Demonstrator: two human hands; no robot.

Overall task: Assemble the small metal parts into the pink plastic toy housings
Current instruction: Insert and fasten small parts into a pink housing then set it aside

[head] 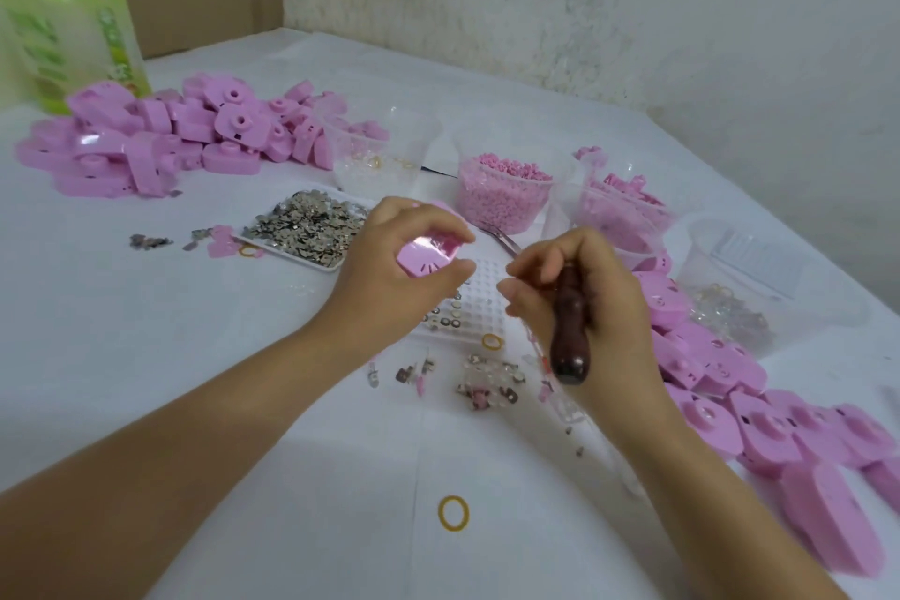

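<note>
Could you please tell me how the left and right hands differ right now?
The left hand pinches a pink housing, while the right hand grips a dark wooden tool handle. The left hand is next to the metal-parts tray; the right hand is next to the row of housings. Both are raised beside the white grid tray.

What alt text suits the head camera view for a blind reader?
A person's left hand grips a pink plastic toy housing while the right hand holds a dark wooden-handled tool, above a white table. A white tray of small silvery metal parts sits behind, with piles of pink housings at both sides.
</note>
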